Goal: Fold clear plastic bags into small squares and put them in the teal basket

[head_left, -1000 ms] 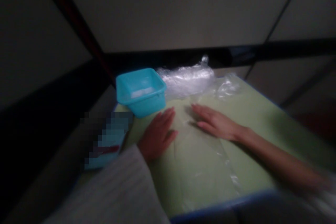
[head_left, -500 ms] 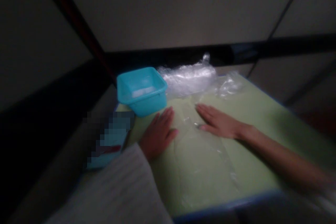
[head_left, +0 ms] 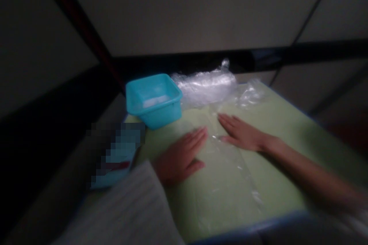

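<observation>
A thin clear plastic sheet or bag (head_left: 227, 176) lies flat on a pale green table top (head_left: 287, 130). My left hand (head_left: 181, 155) rests palm down on its left part, fingers stretched out and together. My right hand (head_left: 240, 132) lies flat on the sheet's far right part, fingers extended toward the far left. Neither hand holds anything. A grey ribbed sleeve (head_left: 126, 206) covers my left arm; my right forearm is bare.
A turquoise plastic tub (head_left: 153, 99) stands at the table's far left corner. A heap of crumpled clear plastic (head_left: 207, 84) lies behind the hands near the far edge. A blurred-out packet (head_left: 115, 157) sits at the left edge. The blue table rim (head_left: 258, 226) runs along the near side. The scene is dim.
My left hand has slid to the right and slightly nearer across the sheet, toward my right hand. My right hand has barely shifted.
</observation>
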The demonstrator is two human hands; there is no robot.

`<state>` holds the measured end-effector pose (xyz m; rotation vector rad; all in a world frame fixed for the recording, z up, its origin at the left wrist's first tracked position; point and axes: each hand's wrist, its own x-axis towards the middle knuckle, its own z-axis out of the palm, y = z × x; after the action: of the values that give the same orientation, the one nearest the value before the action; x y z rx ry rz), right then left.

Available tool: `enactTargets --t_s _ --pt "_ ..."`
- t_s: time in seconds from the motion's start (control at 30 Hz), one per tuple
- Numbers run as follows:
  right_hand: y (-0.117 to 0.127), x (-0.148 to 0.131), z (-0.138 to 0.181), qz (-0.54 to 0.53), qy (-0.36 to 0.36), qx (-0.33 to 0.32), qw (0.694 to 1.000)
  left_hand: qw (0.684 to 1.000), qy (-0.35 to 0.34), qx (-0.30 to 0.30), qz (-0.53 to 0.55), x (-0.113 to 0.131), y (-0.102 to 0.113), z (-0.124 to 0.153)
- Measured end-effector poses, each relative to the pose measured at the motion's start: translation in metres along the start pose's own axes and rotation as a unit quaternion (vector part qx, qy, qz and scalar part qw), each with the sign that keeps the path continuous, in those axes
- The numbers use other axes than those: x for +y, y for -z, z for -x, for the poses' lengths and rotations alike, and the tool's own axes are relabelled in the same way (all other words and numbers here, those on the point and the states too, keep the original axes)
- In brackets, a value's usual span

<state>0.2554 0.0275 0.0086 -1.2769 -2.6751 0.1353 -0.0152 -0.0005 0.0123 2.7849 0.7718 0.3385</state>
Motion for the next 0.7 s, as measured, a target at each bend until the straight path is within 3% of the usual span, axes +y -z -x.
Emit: enactTargets --t_s 0.13,0.3,0.53,0.63,0.7 --pt "0.003 -0.009 -0.002 0.002 0.013 0.017 1.0 1.0 0.0 -0.017 -0.005 0.002 -0.004 0.001" --pt "-0.003 -0.019 -0.002 -0.024 0.081 -0.005 0.996 0.999 -0.003 -0.034 -0.001 -0.001 -0.007 0.001" --pt "0.001 -0.028 -0.001 -0.067 0.084 0.007 0.994 0.999 -0.011 -0.032 0.042 0.003 -0.005 0.0" --pt "0.008 -0.033 -0.002 -0.166 0.109 0.014 0.98 0.988 0.023 0.039 0.147 0.006 -0.002 0.0" --pt "0.013 -0.036 -0.002 -0.296 0.086 0.081 0.948 0.946 0.071 0.145 0.282 0.009 0.002 -0.002"
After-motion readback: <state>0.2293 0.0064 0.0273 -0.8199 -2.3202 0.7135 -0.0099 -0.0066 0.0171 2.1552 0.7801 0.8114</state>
